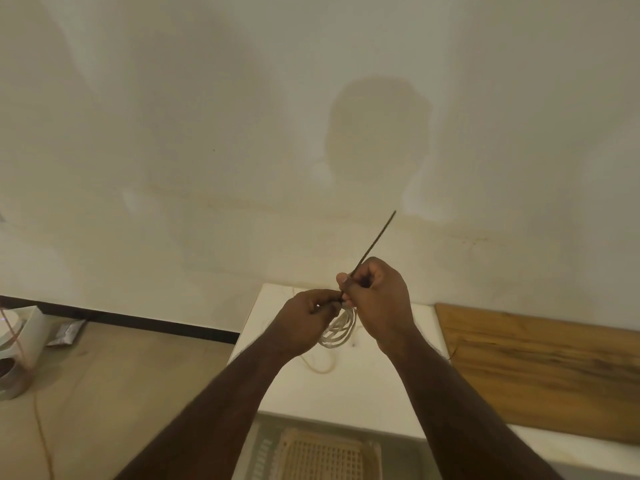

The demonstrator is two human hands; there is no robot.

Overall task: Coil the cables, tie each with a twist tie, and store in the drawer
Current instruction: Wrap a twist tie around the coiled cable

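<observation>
A coiled white cable (337,330) hangs between my two hands, held up above the white cabinet top (346,393). My left hand (306,318) pinches the top of the coil together with one end of a dark twist tie (372,245). My right hand (375,296) is closed on the tie just beside it, and the tie's long free end sticks up and to the right against the wall. A second loose cream cable (317,367) lies on the cabinet top below the coil.
A wooden board (540,368) lies on the surface to the right. A woven basket (322,457) sits below the cabinet's front edge. On the floor at the left stand a white appliance (17,344), a foil packet (67,332) and an orange cord (43,434).
</observation>
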